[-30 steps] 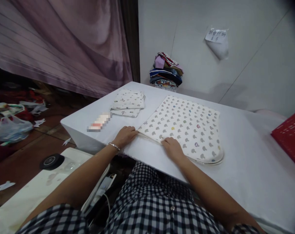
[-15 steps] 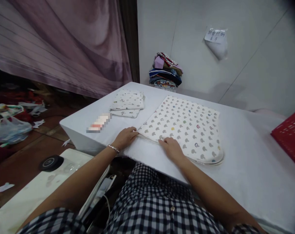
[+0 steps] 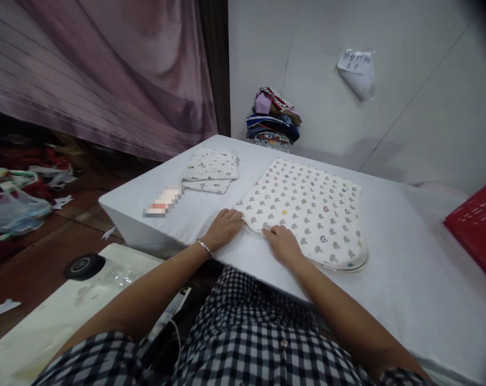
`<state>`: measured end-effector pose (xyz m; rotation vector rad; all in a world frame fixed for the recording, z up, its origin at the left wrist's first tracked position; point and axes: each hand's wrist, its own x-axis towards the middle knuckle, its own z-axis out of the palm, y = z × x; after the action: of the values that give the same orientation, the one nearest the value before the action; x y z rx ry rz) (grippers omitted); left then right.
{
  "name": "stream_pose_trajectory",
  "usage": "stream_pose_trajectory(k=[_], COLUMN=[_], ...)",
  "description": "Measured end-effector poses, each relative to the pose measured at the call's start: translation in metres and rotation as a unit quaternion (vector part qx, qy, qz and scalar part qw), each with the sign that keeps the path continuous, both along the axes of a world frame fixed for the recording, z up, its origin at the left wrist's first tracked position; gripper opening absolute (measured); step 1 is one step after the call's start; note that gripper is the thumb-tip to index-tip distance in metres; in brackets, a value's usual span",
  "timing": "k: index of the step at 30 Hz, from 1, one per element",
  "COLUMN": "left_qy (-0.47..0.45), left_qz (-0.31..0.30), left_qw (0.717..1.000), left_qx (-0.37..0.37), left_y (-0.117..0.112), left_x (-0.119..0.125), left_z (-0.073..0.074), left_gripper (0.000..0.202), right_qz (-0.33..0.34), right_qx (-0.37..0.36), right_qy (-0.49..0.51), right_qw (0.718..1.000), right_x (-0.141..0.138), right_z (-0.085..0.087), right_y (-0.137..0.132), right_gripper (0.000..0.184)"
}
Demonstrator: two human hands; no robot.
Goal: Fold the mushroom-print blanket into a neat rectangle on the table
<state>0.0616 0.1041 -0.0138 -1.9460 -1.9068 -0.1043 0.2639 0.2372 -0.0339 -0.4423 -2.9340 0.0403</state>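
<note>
A white cloth with grey and coloured mushroom-like prints (image 3: 307,209) lies folded in layers on the white-covered table (image 3: 407,257). At its near left corner, my left hand (image 3: 224,229) is closed on the edge, the fingertips partly hidden. My right hand (image 3: 283,244) grips the near edge a little further right, thumb and fingers pinched on it. A smaller folded white cloth with a sparse plant print (image 3: 211,165) rests at the back left of the table, touched by neither hand.
A blurred-out rectangular item (image 3: 163,201) lies on the table's left side. Stacked fabrics (image 3: 273,120) stand against the wall beyond. On the right is a red plastic basket (image 3: 476,225). A low white surface at lower left bears a black round object (image 3: 84,266).
My left hand has slid right along the cloth's near edge, closer to my right hand, and the left corner has moved inward with it. My right hand has stayed nearly in place.
</note>
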Motion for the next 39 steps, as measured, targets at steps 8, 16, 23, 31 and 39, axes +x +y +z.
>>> stream_pose_trajectory(k=[8, 16, 23, 31, 39], left_qy=[-0.01, -0.036, -0.1, -0.1, -0.085], left_qz=[-0.038, -0.059, -0.073, -0.082, -0.087], left_qw=[0.999, 0.997, 0.992, 0.992, 0.992], left_qx=[0.021, 0.013, 0.018, 0.008, 0.015], left_y=[0.009, 0.024, 0.017, 0.012, 0.013], left_x=[0.012, 0.029, 0.039, 0.037, 0.036], left_z=[-0.007, -0.01, -0.01, -0.008, -0.009], left_gripper=[0.022, 0.026, 0.023, 0.02, 0.02], right_qz=[0.008, 0.006, 0.007, 0.001, 0.002], right_qx=[0.0, 0.002, -0.019, -0.031, -0.015], right_qy=[0.013, 0.015, 0.027, 0.018, 0.028], right_qw=[1.0, 1.0, 0.999, 0.999, 1.0], right_x=[0.0, 0.0, 0.002, 0.0, 0.0], right_z=[-0.001, -0.001, 0.003, -0.001, 0.002], right_y=[0.002, 0.001, -0.002, 0.0, -0.006], right_gripper=[0.04, 0.041, 0.039, 0.034, 0.029])
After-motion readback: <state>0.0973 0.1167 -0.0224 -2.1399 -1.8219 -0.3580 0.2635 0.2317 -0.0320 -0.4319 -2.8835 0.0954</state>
